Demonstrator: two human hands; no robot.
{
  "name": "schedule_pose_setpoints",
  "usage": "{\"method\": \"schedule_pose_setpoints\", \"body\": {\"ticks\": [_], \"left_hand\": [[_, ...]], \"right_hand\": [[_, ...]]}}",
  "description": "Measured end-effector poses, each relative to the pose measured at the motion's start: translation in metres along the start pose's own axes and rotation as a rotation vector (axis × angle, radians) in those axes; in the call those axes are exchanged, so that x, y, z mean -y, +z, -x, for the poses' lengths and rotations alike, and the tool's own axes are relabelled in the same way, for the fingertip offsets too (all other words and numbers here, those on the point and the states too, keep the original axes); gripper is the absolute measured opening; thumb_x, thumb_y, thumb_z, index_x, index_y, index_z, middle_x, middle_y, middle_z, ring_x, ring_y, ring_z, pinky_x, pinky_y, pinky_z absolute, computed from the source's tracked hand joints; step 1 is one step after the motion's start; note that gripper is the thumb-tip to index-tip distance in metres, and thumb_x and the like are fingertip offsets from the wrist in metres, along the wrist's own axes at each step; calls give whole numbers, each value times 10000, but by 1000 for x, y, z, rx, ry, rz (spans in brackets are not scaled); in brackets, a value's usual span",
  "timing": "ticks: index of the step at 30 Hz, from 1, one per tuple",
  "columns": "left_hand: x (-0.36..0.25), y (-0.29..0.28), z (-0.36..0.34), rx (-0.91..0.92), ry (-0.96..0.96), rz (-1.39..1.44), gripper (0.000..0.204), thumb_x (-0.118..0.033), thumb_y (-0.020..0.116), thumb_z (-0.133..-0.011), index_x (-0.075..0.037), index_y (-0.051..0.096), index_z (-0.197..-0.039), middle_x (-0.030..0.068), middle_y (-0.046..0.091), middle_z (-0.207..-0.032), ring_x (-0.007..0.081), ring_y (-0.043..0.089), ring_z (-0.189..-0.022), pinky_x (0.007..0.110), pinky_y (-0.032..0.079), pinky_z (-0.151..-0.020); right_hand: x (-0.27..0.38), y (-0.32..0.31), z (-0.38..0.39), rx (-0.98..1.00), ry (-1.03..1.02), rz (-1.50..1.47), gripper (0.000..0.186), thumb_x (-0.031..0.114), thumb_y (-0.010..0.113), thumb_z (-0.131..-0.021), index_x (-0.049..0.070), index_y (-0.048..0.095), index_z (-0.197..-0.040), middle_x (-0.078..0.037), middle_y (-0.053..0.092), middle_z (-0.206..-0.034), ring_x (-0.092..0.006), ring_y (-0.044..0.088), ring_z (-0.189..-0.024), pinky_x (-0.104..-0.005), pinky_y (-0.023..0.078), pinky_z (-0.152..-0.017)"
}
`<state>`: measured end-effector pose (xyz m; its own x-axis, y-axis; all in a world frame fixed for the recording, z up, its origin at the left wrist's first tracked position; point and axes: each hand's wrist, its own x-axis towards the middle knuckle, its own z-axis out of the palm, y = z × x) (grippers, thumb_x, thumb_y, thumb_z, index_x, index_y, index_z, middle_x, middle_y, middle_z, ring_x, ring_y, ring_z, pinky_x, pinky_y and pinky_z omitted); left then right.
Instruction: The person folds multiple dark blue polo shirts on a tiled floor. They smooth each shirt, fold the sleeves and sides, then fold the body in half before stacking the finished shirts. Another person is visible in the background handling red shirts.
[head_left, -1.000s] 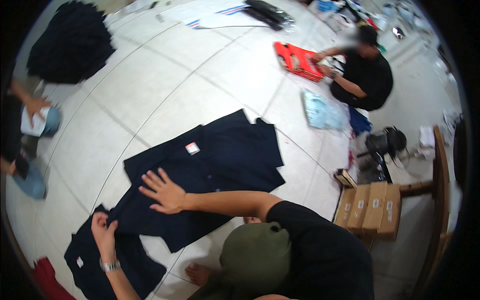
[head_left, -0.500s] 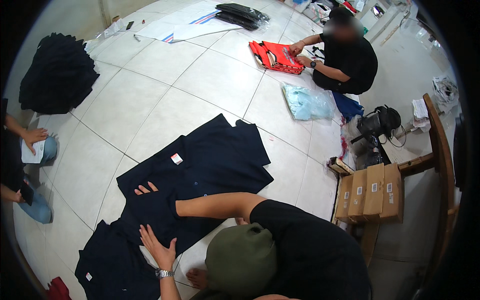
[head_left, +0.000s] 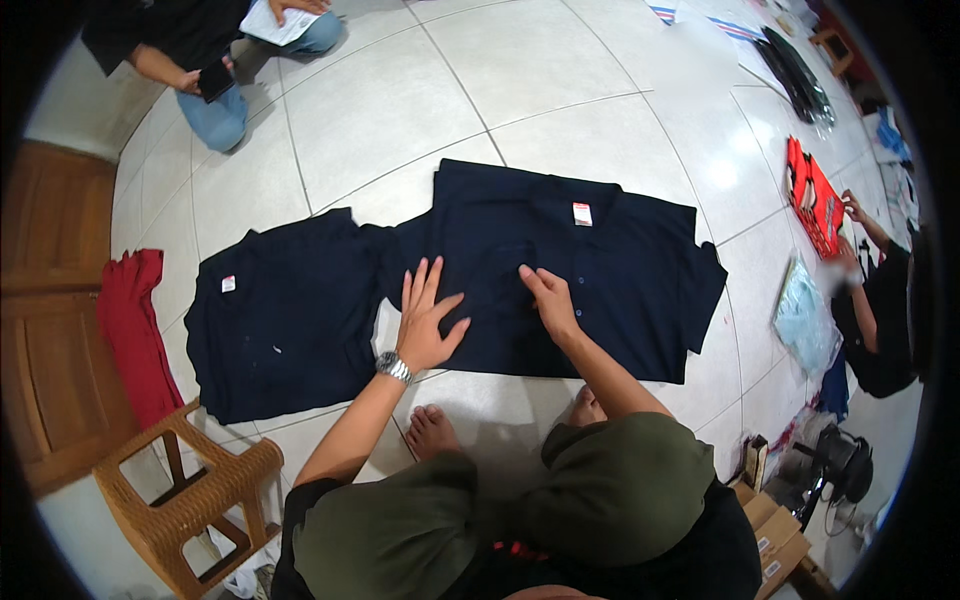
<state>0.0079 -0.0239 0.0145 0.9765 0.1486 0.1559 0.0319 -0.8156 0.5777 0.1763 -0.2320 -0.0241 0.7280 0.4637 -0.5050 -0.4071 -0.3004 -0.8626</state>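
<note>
Head view: handling a likely soft, light navy shirt, pressing with splayed left hand, pinching it with right hand, best gripping by edges.

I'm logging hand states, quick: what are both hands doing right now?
Left hand: open, fingers spread on the navy button-front shirt.
Right hand: closed, fingers curled, seemingly pinching the same shirt's fabric.
</note>
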Motion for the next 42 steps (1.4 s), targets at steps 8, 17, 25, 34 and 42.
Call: {"method": "schedule_pose_setpoints", "body": {"ticks": [8, 17, 25, 34, 42], "left_hand": [[34, 21, -74, 29, 8, -199, 503, -283, 624, -1052, -27, 579, -1483, 174, 436, -1665, 367, 362, -1561, 522, 256, -1284], [34, 30, -39, 6, 73, -198, 649, -394, 731, -977, -35, 578, -1495, 171, 394, -1689, 351, 348, -1566, 540, 280, -1265], [40, 27, -34, 110, 40, -180, 629, -392, 691, -1008, -76, 548, -1532, 117, 360, -1721, 326, 323, -1586, 542, 246, -1283], [33, 25, -40, 177, -11, -160, 716, -425, 731, -970, -91, 517, -1566, 100, 314, -1750, 317, 259, -1620, 589, 144, -1302], [33, 14, -42, 269, -13, -175, 1214, -640, 915, -644, -113, 436, -1627, 109, 267, -1768, 320, 207, -1640, 621, 86, -1306]], "right_hand": [[0, 17, 17, -146, -246, -32, 389, 33, 743, -937, -38, 529, -1254, -133, 676, -999, -156, 639, -837, -360, 535, -750], [9, -9, 40, -298, -440, 479, 341, 59, 774, -909, 28, 662, -1230, -95, 665, -932, -221, 635, -675, -370, 534, -668], [5, 15, 23, -87, -610, 528, 244, 122, 809, -859, 10, 702, -1049, -112, 660, -870, -214, 668, -797, -364, 528, -745], [5, 2, 32, 40, 195, -155, 901, 97, 763, -904, -77, 277, -1643, -79, 659, -976, -133, 579, -738, -276, 468, -657], [8, -8, 23, 346, -132, -282, 1037, -128, 623, -920, 55, -12, -1719, -69, 541, -994, -114, 540, -745, -298, 511, -634]]}}
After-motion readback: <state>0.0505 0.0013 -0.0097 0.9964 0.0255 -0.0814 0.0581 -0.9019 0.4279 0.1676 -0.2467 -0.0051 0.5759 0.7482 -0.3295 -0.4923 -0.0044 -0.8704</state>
